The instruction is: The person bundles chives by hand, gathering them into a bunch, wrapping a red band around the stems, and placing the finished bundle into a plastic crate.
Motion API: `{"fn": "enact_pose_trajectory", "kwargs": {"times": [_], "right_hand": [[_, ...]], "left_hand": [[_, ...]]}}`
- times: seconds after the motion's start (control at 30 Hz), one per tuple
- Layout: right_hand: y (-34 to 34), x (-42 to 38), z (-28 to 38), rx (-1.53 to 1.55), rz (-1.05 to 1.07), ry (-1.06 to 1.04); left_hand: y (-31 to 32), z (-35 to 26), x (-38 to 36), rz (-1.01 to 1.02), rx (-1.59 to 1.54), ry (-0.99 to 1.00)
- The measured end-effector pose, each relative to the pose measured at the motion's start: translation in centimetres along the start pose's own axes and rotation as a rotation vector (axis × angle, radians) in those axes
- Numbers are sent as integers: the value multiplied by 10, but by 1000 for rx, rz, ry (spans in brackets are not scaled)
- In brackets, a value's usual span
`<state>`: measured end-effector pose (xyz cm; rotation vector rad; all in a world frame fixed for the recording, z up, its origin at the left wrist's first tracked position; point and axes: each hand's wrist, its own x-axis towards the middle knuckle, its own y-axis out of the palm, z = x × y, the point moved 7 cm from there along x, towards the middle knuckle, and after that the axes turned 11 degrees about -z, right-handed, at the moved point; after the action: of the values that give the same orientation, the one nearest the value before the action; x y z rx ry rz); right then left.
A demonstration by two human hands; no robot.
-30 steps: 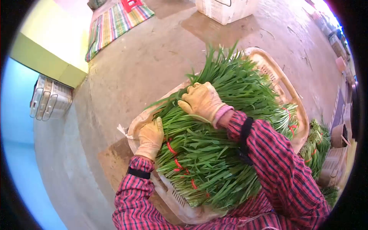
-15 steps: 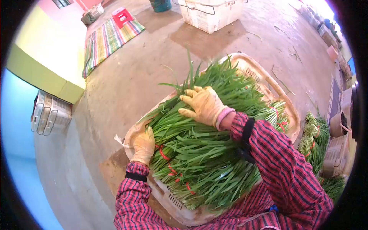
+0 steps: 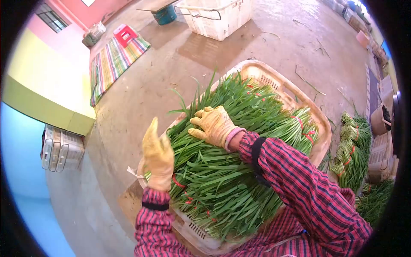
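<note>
— What can't you make out here?

— Plenty. The crate [image 3: 320, 128] is mostly buried: only its far rim, a strip of slotted wall near the person and a bit of the left edge show past the greens [image 3: 231, 171]. The right hand [image 3: 215, 124] lies palm down on the heap, fingers spread and pressing the leaves, so its palm is hidden and I see nothing gripped in it. The left hand [image 3: 158, 155] is raised edge-on just left of the heap, glove fingers straight up and together, loose, clutching nothing. Whether its heel touches the leaves I cannot tell.

— And the bundles, can you count them?

— Not in the crate. Red ties [image 3: 177, 182] peek out below the left hand and again far right of the right hand, but the leaves overlap too much to separate bundles. Outside the crate, to the right of the right forearm, more tied greens [image 3: 353, 150] lie on the floor, cut off by the lens edge.

— Countable things, then?

— Two gloved hands, two plaid sleeves. One full crate under the hands. One white crate [image 3: 214, 17] well beyond the right hand, cropped at the top. One striped mat [image 3: 112, 64] far beyond the left hand, with one red stool [image 3: 124, 33] on it. A stack of pale crates [image 3: 60, 147] left of the left hand, too flattened to count.
</note>
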<state>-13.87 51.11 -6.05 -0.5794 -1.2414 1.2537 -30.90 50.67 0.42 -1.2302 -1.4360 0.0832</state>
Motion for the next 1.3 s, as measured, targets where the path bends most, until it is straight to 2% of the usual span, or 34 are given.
{"fn": "enact_pose_trajectory", "kwargs": {"times": [0.03,0.07,0.13,0.23,0.37,0.5,0.6,0.67,0.73,0.8,0.87,0.93,1.0,1.1,1.17,1.27,1.3], "right_hand": [[1,0,-1,15,14,13],[1,0,-4,19,9,11],[-4,-3,-9,175,-73,-43],[-13,-14,-20,342,-159,-122],[-10,-22,-27,351,-191,-88],[8,-10,-39,446,-150,-48],[3,-11,-41,434,-145,-72],[-3,-14,-38,490,-174,-189],[-24,-21,-47,580,-210,-55],[-41,-26,-58,594,-303,-9],[-53,-32,-59,547,-263,19],[-65,-42,-41,358,-227,-119],[-52,-59,-35,169,-123,-111],[-41,-66,-43,191,-189,-127],[-38,-59,-45,237,-20,-65],[-53,-29,-36,207,41,-78],[-43,-28,-37,201,-81,-144]], "left_hand": [[19,-6,10,4,11,106],[40,-4,14,4,16,110],[91,-1,12,262,-70,80],[112,-10,-2,356,-185,37],[109,-24,-14,334,-240,-15],[121,-14,-16,345,-75,44],[122,-17,-18,314,-68,79],[121,-19,-19,296,-80,120],[123,-16,-23,293,-29,140],[123,-16,-24,284,-25,151],[123,-15,-25,297,-15,139],[125,-14,-23,324,-1,125],[120,-18,-22,326,3,121],[121,-20,-19,323,-10,140],[119,-21,-21,309,-24,147],[120,-21,-19,348,-29,91],[119,-20,-17,321,-37,116]]}}
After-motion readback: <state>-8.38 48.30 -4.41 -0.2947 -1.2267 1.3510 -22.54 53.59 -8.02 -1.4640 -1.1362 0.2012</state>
